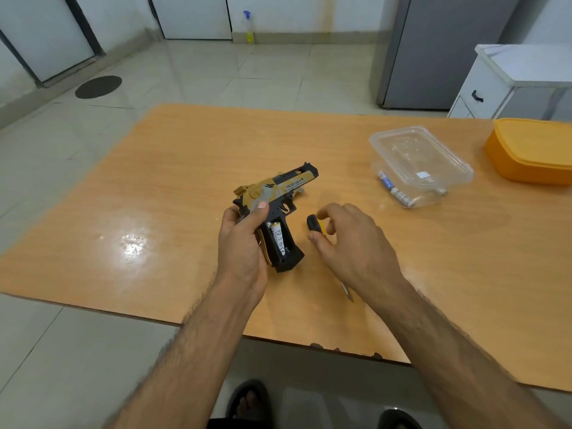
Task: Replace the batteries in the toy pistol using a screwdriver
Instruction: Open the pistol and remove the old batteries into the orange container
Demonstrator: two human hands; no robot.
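My left hand (244, 243) grips the tan and black toy pistol (278, 193) above the table, barrel pointing away to the right. The grip's battery compartment is open, and a white battery (278, 239) sits inside it. Just right of the pistol, my right hand (349, 243) curls its thumb and fingers round the black and yellow handle of the screwdriver (314, 225). The screwdriver's metal shaft runs under my palm, and its tip shows near my wrist. A small pale part (299, 189) lies on the table behind the pistol.
A clear plastic container (421, 162) with loose batteries (399, 193) stands on the orange table (185, 181) at the right. An orange lidded box (532, 150) is at the far right edge. A grey fridge and a white cabinet stand beyond the table.
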